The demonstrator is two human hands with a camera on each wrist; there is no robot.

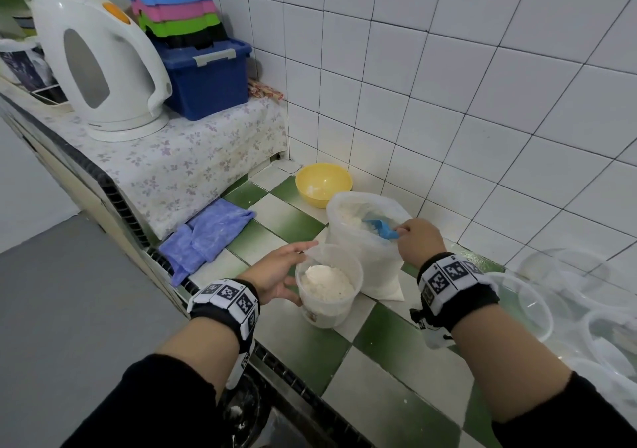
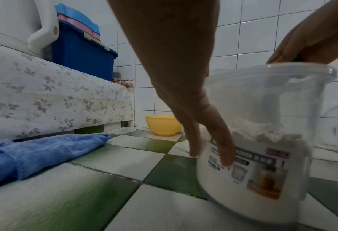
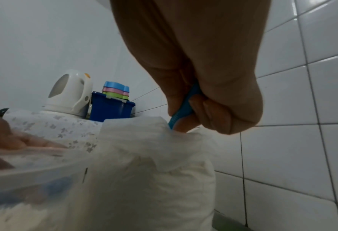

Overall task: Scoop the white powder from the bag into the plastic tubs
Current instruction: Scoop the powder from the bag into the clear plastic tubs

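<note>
A clear plastic tub about half full of white powder stands on the green-and-white tiled counter. My left hand rests on its left side, fingers lying straight along the labelled tub wall. Just behind it stands the open white bag of powder. My right hand grips the handle of a blue scoop, whose bowl is down inside the bag's mouth. In the right wrist view the fingers curl round the scoop handle above the bag.
A yellow bowl sits behind the bag by the tiled wall. A blue cloth lies to the left. A raised floral-covered ledge holds a white kettle and a blue box. Several empty clear tubs stand at the right.
</note>
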